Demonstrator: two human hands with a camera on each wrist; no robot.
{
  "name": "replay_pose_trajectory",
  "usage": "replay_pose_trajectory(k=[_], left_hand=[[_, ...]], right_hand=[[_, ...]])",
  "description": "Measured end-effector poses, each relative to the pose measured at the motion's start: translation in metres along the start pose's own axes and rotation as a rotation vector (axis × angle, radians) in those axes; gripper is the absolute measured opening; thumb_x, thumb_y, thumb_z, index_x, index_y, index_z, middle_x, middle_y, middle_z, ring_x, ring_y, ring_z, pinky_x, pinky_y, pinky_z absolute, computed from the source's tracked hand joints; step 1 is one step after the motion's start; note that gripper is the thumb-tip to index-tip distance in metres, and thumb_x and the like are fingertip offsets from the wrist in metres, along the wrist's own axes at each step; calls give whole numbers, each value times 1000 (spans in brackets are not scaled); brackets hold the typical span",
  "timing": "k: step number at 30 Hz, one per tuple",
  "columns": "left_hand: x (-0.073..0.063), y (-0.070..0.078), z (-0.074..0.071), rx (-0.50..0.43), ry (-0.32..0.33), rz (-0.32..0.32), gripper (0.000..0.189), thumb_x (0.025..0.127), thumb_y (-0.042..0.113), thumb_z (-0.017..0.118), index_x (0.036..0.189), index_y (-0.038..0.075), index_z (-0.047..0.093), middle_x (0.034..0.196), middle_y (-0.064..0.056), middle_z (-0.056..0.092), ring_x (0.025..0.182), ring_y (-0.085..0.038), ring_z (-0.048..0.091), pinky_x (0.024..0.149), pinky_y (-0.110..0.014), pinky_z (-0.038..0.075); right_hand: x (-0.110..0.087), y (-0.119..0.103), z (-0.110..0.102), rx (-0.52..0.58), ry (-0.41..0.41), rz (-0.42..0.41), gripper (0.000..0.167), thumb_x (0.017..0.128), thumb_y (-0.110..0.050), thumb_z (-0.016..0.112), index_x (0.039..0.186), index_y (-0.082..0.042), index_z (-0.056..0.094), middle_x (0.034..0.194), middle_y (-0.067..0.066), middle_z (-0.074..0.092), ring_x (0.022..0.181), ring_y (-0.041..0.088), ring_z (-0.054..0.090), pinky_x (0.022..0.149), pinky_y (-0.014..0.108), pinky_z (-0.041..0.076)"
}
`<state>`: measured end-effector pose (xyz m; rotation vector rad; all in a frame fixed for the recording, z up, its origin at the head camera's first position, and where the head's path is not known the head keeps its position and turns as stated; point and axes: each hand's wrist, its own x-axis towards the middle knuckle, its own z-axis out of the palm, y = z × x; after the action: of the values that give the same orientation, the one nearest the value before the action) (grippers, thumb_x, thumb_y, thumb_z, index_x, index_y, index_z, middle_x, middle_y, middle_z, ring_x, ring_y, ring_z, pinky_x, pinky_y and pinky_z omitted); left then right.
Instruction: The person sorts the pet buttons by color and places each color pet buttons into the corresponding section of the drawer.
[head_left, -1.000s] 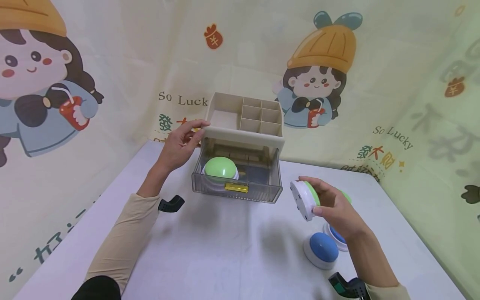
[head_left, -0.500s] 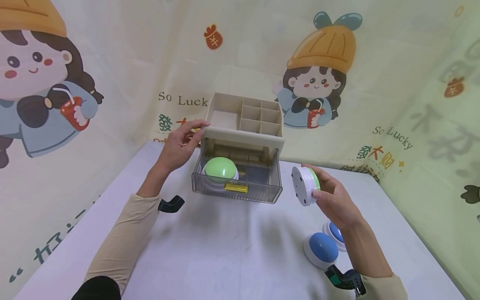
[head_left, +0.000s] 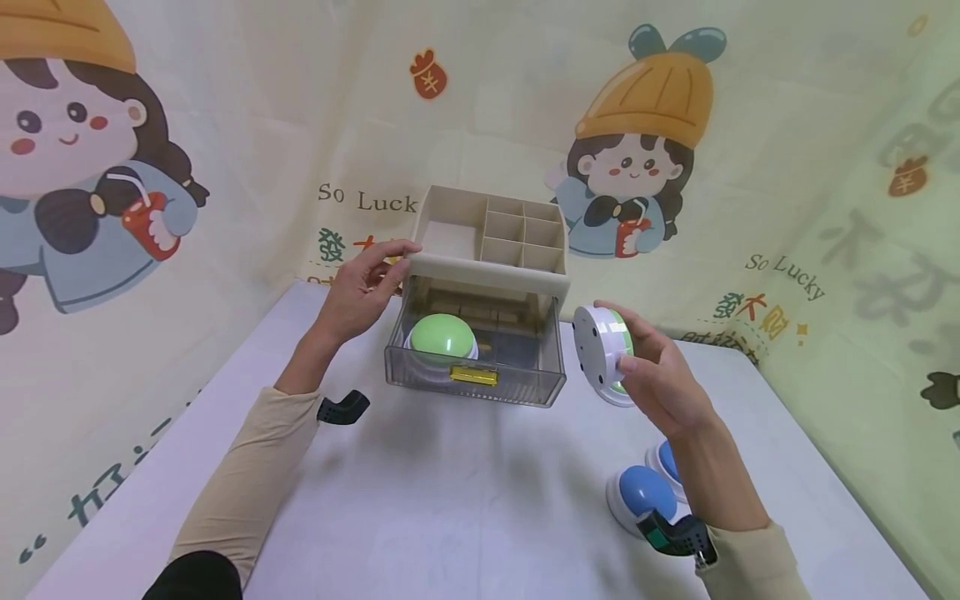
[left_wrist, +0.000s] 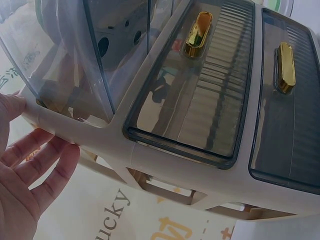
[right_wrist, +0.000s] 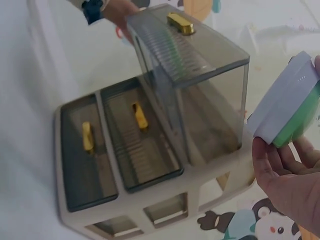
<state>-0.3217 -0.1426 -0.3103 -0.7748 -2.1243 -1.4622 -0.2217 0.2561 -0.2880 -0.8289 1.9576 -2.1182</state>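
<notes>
Beige organiser (head_left: 480,268): top drawer (head_left: 525,385) pulled out, one stowed green button (head_left: 442,335) inside; left hand (head_left: 360,287), thumb and fingers pinching the frame edge, presumably to steady it; right hand (head_left: 662,375), fingers grasping a held green button (head_left: 595,346) tipped sideways, base facing the drawer, just beside it; half-hidden button (head_left: 618,399) behind, colour apparently green; blue buttons (head_left: 647,493), two, on the table (head_left: 450,517) nearer the person

white and green button (head_left: 600,343), blue-topped button (head_left: 647,490), beige organizer (head_left: 483,266), gold handle (head_left: 474,376), cartoon-print backdrop (head_left: 502,108)
</notes>
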Motion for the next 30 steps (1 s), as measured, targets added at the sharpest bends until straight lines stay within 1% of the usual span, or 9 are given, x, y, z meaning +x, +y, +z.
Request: replay_pose_trajectory(k=[4,8,14,19,21,24,27,30], left_hand=[[0,1,0,3,1,1,32,104,16,60,136,16,64,138,-8,61,104,-30,69,79,-25,57],[0,1,-1,9,6,3,32,104,16,60,136,16,64,138,-7,61,104,-30,69,78,-20,56],[0,2,-1,6,8,7,32,104,15,60,136,15,64,138,-7,62,103,-30,69,79,-26,58],[0,2,0,15,3,7,32,104,16,60,136,16,64,137,-7,62,102,-30,69,80,-28,59],[1,3,1,18,1,6,32,104,16,60,136,16,64,137,-7,62,102,-30,69,80,-31,59],[0,3,1,22,2,1,32,104,17,60,136,17,64,138,-7,62,102,-29,68,81,-34,59],[0,4,1,22,2,-6,32,104,17,60,136,17,64,139,-7,62,103,-29,68,81,-35,58],[-1,4,0,21,1,-10,32,105,17,60,136,17,64,139,-7,61,103,-29,68,81,-34,57]], right_hand=[[9,-10,7,-6,-4,-21,58,98,-12,61,153,-17,43,141,7,46,126,24,39,98,31,48],[20,-18,16,-60,7,-39,60,97,-8,61,154,-14,43,143,11,44,127,27,42,98,31,50],[36,-24,30,-185,37,-56,65,94,0,59,155,-10,40,149,10,42,130,30,43,101,33,51],[41,-25,39,-238,85,-69,64,92,3,62,152,-7,43,145,10,47,126,30,47,97,29,54],[43,-26,43,-291,114,-67,64,91,1,65,151,-8,45,144,8,49,124,29,49,95,27,55],[46,-28,48,-396,145,-63,64,90,-3,71,149,-11,48,144,5,53,123,28,51,96,25,53],[51,-30,51,-501,154,-69,67,86,-8,78,148,-12,51,142,3,55,123,26,53,99,28,52],[55,-30,54,-579,144,-76,70,83,-11,83,146,-14,53,139,0,58,121,23,56,99,31,53]])
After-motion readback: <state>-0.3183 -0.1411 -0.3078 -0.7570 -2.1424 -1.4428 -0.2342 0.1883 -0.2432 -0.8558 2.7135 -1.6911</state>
